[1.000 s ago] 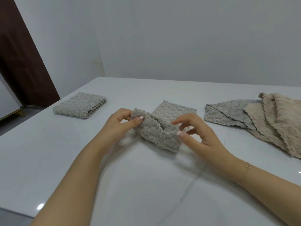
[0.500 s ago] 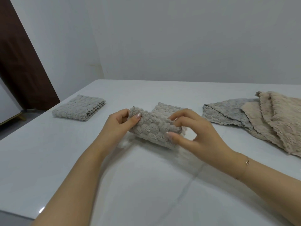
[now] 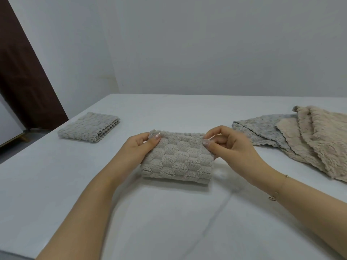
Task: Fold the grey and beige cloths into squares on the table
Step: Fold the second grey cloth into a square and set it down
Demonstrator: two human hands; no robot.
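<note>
White table [image 3: 56, 184] against grey wall [image 3: 206, 44], brown door [image 3: 22, 81] left

Plain pale wall [image 3: 206, 44] across the upper frame; dark brown door [image 3: 22, 81] at left; white table [image 3: 169, 212] below.

The left hand [image 3: 139, 147] covers the left edge of the folded grey cloth [image 3: 178, 160], and its fingers [image 3: 155, 140] hide the far left corner they pinch. The right hand [image 3: 229, 145] hides the far right corner in the same way; how many layers sit between these fingers [image 3: 206, 142] cannot be told. Right of the right fingers, the beige cloths [image 3: 323, 136] are cut off by the picture's edge and cover most of a loose grey cloth [image 3: 257, 128]. Both forearms leave the picture at the bottom. Far left of the left fingers, the dark door [image 3: 22, 76] is only partly seen.
</note>
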